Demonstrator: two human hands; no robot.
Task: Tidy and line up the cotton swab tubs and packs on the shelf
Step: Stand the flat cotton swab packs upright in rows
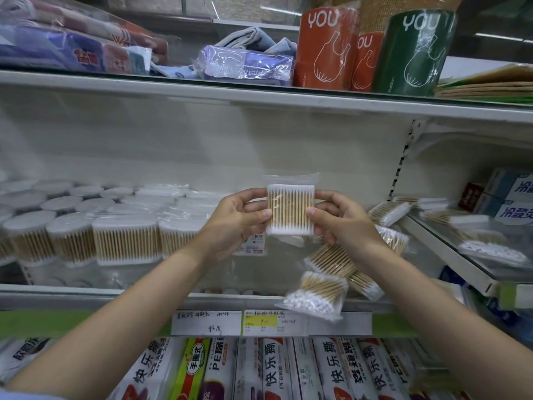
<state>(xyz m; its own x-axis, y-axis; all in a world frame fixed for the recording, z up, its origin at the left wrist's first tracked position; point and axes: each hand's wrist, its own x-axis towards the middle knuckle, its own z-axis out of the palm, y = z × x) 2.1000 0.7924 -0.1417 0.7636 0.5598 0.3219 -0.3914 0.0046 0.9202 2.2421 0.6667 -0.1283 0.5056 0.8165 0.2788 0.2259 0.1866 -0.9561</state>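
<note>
Cotton swab pack is held upright in mid-air in front of the shelf's back panel, above the shelf board, clear of everything else. It is pinched at its left edge by the left hand and at its right edge by the right hand; the thumbs are pressed on the front face and the curled fingers are wrapped behind.

The step in hand is judged to be squaring this pack before it is set down. The swabs should be kept level inside the bag, the grip kept light so the wooden sticks are not bent, and the pack stood or laid in line with its neighbours rather than dropped.

Left of the held pack, clear tubs of swabs are ranged in rows, touching one another. Below and right of it, loose packs are heaped at odd angles, one hanging over the shelf's front edge, so these are judged to remain untidied. Price labels are fixed on the rail below the held pack. Above it, rolled bag bundles are stood on the upper shelf.
</note>
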